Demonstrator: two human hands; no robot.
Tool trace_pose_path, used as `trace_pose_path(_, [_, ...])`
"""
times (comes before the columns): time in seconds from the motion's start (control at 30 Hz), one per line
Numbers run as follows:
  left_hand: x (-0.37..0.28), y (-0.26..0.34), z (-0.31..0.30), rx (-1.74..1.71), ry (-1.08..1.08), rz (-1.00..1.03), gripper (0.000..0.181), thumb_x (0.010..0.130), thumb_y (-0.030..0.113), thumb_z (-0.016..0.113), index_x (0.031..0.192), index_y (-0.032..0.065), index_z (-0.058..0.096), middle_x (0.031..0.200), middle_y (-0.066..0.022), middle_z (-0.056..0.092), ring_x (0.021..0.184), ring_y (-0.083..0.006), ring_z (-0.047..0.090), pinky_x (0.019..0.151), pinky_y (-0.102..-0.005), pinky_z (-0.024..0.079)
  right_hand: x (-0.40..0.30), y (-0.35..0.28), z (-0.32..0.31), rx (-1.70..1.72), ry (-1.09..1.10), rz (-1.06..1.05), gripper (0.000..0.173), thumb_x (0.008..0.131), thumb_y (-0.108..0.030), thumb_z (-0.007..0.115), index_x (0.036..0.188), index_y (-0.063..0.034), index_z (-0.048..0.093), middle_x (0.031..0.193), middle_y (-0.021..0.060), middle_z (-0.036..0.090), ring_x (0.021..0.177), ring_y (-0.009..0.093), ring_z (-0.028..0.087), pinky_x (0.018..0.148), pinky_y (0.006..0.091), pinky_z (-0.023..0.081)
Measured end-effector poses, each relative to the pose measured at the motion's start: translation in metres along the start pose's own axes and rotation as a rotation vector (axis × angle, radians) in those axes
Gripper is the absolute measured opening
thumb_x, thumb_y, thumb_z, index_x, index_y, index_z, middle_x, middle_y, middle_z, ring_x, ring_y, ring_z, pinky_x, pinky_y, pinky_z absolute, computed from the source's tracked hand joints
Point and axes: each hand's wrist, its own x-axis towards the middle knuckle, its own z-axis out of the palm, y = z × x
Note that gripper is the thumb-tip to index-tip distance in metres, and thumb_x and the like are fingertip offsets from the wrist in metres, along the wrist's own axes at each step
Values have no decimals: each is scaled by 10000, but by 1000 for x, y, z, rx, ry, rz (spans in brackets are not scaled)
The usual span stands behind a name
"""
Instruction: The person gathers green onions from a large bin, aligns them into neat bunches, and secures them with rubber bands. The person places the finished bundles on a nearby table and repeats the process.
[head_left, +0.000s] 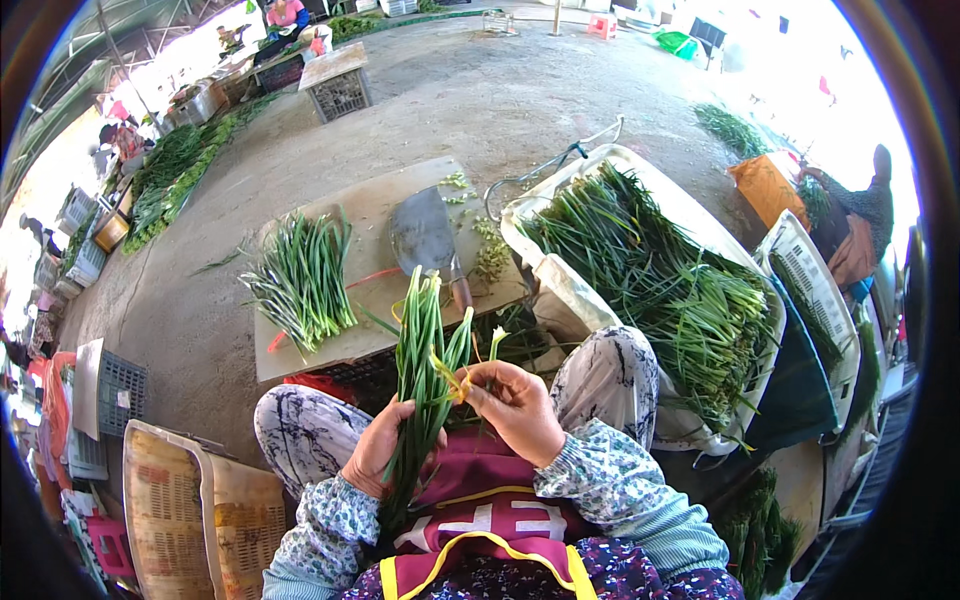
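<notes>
My left hand (381, 442) is closed around a bunch of Chinese chives (420, 360), held upright above my lap with the pale ends at the top. Beside the bunch, my right hand (517, 409) pinches a yellowed leaf (452, 381) between thumb and fingers; a single stalk with a white end (496, 341) also stands up by that hand. On the board (300, 358) before me lies a pile of chives (307, 277). To its right rests a cleaver (424, 231) with a wooden handle (460, 289), near some cut scraps (491, 251).
A white plastic crate (536, 262) full of chives (645, 262) stands right of my knee. To my left is a stained beige crate (169, 517). A wood-topped crate (336, 81) stands farther off on the concrete floor (450, 90). Other people sit at the far left and right.
</notes>
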Motion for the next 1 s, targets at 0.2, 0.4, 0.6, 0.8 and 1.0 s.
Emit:
trace_pose_path(0.2, [9,5,-8,-131,-131,58,540,974,333,351,1237,-93,554,932,-195,690,700,-252,652,634,-349,548,-14,-19,0,209,-238,-86,96,975,-17,596,1058,30,604,1050,84,662,949,116,617,875,255,509])
trace_pose_path(0.4, [1,27,-18,-169,-131,216,544,959,311,426,1347,-63,496,1372,-168,561,822,-225,635,713,-364,527,-18,-58,-12,434,-252,-294,128,932,-35,649,1024,29,587,954,201,652,854,239,656,776,356,564])
trace_pose_path(0.6, [-18,49,-12,-146,-187,299,555,946,289,532,1360,-74,465,1368,-189,550,822,-246,647,677,-395,548,12,-17,-61,-641,-112,-275,203,900,-169,683,1046,-46,615,907,159,686,809,246,688,740,372,560])
trace_pose_path(0.8, [-34,50,-15,-65,-226,184,529,942,262,609,1377,0,461,1374,-237,513,696,-239,600,490,-322,471,19,-15,-38,-979,-202,-196,232,864,-155,672,1051,-17,671,884,179,679,803,378,675,704,412,542])
trace_pose_path(1.0, [-48,38,-5,1,-197,85,531,938,190,607,1411,30,427,1319,-240,566,682,-182,595,517,-288,490,68,-67,-2,-685,61,-454,299,836,-93,745,1102,5,648,861,127,622,725,214,639,642,311,522])
